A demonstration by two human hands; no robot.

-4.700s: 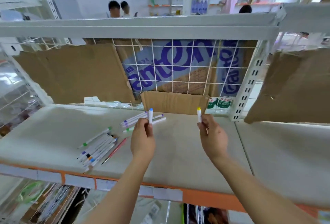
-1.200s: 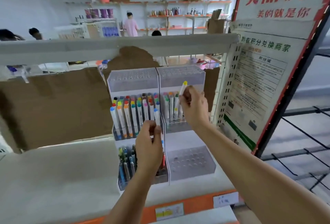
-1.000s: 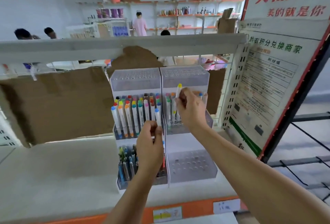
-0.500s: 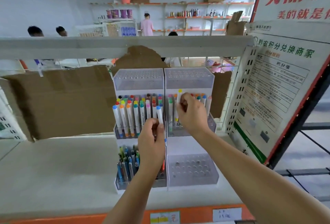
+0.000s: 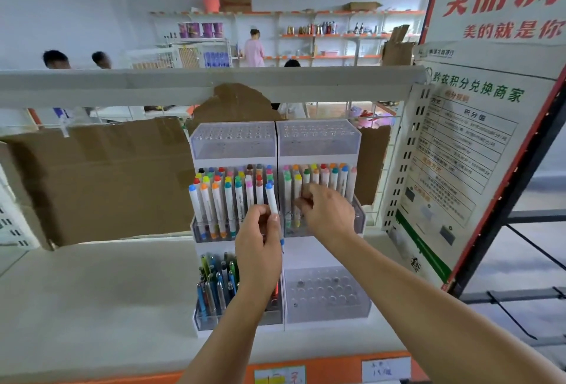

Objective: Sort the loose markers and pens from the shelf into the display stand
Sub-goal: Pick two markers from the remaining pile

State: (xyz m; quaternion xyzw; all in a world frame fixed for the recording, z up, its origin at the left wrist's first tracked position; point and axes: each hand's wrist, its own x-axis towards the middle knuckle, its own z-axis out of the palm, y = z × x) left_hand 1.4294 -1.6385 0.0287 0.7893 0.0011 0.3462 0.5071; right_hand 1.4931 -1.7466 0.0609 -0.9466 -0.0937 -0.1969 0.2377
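- Step in hand: you're slotting markers into the display stand (image 5: pixel 234 141), both hands at the middle tier.
- L hand (image 5: pixel 258 249): fingers curled round a blue-capped marker (image 5: pixel 271 198); cap sticks up above your grip, the blue tip pokes out just below your fist. It's upright, at the R end of the front row of the left-side rack (image 5: pixel 232 200). Can't tell whether its tip is already in a hole; your hand hides that.
- R hand (image 5: pixel 326 210): fingers pinched at a marker body in the right-side rack (image 5: pixel 321 187), approx. front row, L part. Which cap belongs to the pinched one can't be told; a yellow-capped marker (image 5: pixel 297 190) stands just above the fingertips.
- Judgement: R marker looks seated or nearly so; L marker is next to go down.
- Next move calls for: straight downward push w/ L hand, keeping the marker vertical so it finds the hole below your grip w/o knocking its neighbour on the L; then let go w/ both hands.
- Below your L wrist: pens (image 5: pixel 214 285) in the lower left tier; lower right tier (image 5: pixel 324 295) shows bare holes, room for more.
- Shelf (image 5: pixel 92 298) under the stand: no loose markers in view here.
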